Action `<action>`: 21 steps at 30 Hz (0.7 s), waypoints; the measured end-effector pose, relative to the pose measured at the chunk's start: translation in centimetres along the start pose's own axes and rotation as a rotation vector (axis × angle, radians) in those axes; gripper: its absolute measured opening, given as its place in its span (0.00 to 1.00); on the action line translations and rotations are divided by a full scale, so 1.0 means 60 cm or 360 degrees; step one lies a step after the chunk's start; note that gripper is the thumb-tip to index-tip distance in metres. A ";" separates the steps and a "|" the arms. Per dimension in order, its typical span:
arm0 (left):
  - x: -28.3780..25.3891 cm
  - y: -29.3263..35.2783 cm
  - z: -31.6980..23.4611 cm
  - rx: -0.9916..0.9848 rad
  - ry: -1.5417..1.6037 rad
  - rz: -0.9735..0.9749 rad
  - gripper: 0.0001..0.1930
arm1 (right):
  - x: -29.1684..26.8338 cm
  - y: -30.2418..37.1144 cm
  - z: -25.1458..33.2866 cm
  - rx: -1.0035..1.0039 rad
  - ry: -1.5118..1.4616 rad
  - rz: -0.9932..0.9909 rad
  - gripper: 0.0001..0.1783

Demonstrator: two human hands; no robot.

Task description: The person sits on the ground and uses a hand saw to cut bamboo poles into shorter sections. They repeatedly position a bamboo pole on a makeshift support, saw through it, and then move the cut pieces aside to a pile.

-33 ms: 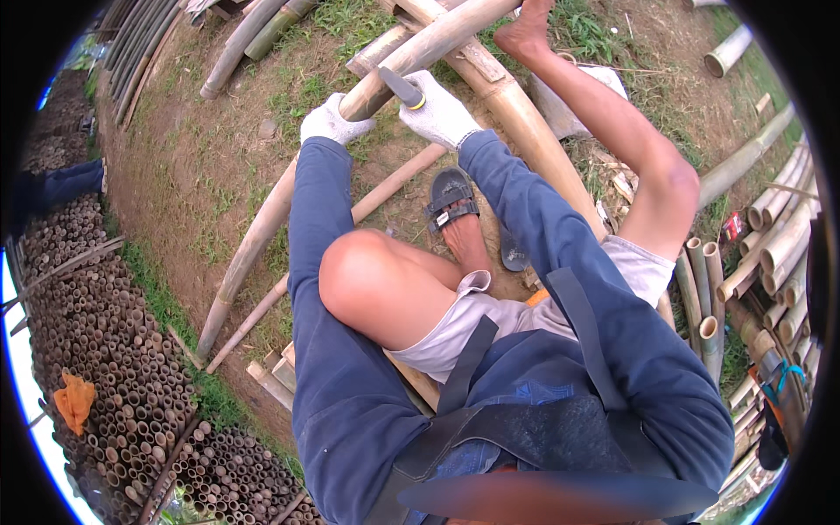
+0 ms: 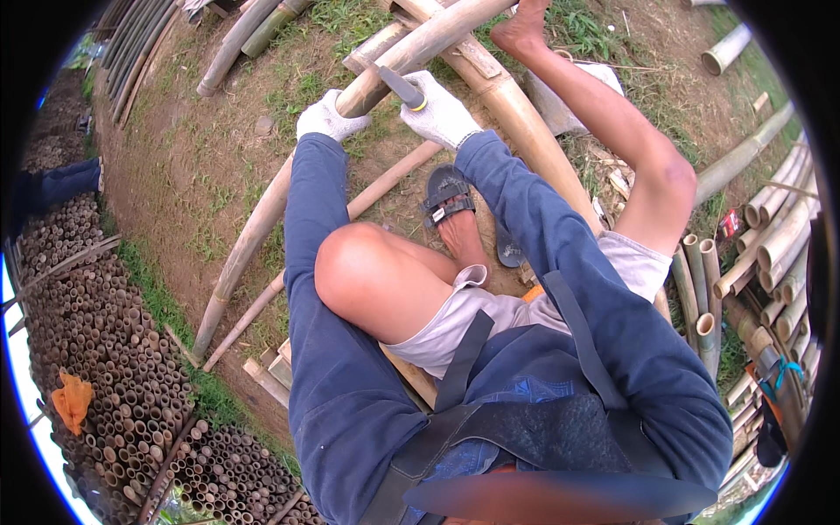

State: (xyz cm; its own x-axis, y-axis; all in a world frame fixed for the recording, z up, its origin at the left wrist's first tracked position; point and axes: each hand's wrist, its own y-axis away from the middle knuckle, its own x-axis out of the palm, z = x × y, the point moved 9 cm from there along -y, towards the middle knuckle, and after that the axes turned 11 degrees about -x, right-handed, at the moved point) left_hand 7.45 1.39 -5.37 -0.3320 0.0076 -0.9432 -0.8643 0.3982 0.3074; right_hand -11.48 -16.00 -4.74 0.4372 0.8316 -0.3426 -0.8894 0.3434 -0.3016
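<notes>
A long bamboo pole runs slantwise from the lower left up to the top middle. My left hand, in a white glove, is wrapped round it. My right hand, gloved as well, grips a knife with a grey blade and a yellow ring by the handle. The blade lies at the pole's side, just right of my left hand; whether its edge touches is hard to see. My bare foot is against the pole's upper part. Beneath the pole crosses a thicker bamboo pole.
A thinner pole lies on the ground near my sandalled foot. Stacked cut bamboo fills the left, with an orange cloth on it. More bamboo pieces lean at right. Another person's leg shows at far left.
</notes>
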 end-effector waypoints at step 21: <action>-0.005 -0.006 -0.005 0.0019 -0.0048 -0.0057 0.48 | -0.046 0.096 0.028 -0.0103 -0.0153 0.0019 0.30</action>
State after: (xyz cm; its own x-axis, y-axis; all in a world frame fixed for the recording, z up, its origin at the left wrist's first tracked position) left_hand 7.72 0.98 -5.17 -0.2894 0.0206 -0.9570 -0.8707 0.4096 0.2722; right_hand -18.06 -15.59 -4.01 0.4088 0.8747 -0.2605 -0.8828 0.3066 -0.3560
